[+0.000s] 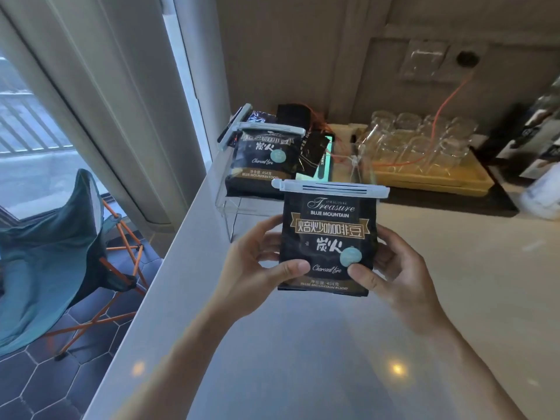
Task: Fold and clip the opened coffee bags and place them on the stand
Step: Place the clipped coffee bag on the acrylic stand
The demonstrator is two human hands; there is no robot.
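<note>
The pale surface (pixel 303 359) fills the lower and right part of the view, running from 6 o'clock up toward 12 o'clock, where a clear stand (pixel 230 204) sits against the wall. On that stand, at about 11 o'clock from the view's centre, a black coffee bag (pixel 260 165) stands upright with a white clip (pixel 266 128) closed across its folded top; a second clip and darker packaging show just behind it, too crowded to tell apart. At 1 o'clock a tray of clear glasses (pixel 424 144) rests on the surface, well apart from the hands. In the centre, held above the surface, a second black coffee bag (pixel 327 237) faces the camera upright, with its own white clip (pixel 330 187) clamped across the top edge. The left hand (pixel 257 262) grips the bag's left edge at 9 o'clock, fingers curled behind and the thumb (pixel 291 268) pressed flat on the lower front. The right hand (pixel 394 268) grips the right edge at 3 o'clock the same way, its thumb lying on the front just below the round pale-green sticker (pixel 350 257). Both hands are half closed around the bag.
</note>
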